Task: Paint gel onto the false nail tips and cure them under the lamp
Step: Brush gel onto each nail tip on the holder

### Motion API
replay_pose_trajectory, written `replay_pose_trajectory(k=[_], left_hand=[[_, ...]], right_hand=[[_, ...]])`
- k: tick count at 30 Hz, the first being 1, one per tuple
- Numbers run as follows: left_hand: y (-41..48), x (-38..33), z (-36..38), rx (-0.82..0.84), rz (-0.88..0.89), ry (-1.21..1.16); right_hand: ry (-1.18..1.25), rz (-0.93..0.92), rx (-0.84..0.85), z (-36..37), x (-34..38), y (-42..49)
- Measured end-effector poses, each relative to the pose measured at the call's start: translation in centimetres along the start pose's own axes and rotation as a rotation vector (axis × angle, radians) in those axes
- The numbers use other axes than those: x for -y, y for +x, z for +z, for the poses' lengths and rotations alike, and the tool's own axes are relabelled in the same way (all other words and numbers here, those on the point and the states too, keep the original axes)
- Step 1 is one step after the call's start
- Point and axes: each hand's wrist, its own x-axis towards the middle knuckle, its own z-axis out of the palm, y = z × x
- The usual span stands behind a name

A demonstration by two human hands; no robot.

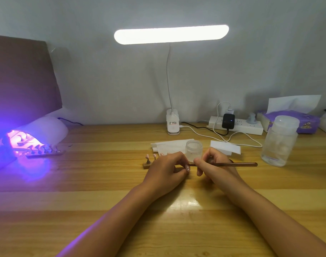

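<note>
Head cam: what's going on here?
A person at a wooden desk is painting nail tips. The left hand pinches a false nail tip. The right hand grips a brush, its working end at that tip. A small clear jar stands just behind the hands. At far left the curing lamp glows violet, with a strip of tips at its mouth.

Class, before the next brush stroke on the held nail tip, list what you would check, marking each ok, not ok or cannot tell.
1. Nail tip pinched in left hand: ok.
2. Brush gripped by right hand, its tip at the nail: ok.
3. Gel on the bristles: cannot tell, hidden by fingers.
4. Gel jar upright behind the hands: ok.
5. Curing lamp lit: ok.
6. Room under lamp: cannot tell; strip of tips lies at its mouth.
</note>
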Motion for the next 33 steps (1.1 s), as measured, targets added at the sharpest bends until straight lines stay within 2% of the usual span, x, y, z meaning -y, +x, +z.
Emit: replay_pose_trajectory(k=[15, 23, 33], left_hand=[[0.07, -0.30, -0.15, 0.011, -0.013, 0.026], [-0.02, -0.41, -0.04, -0.004, 0.021, 0.016], [0.13, -0.09, 0.07, -0.018, 0.024, 0.060]], right_hand=[[-0.051, 0.030, 0.051, -0.05, 0.25, 0.03], [0.132, 0.017, -0.060, -0.37, 0.07, 0.09], [0.057, -0.004, 0.055, -0.22, 0.07, 0.09]])
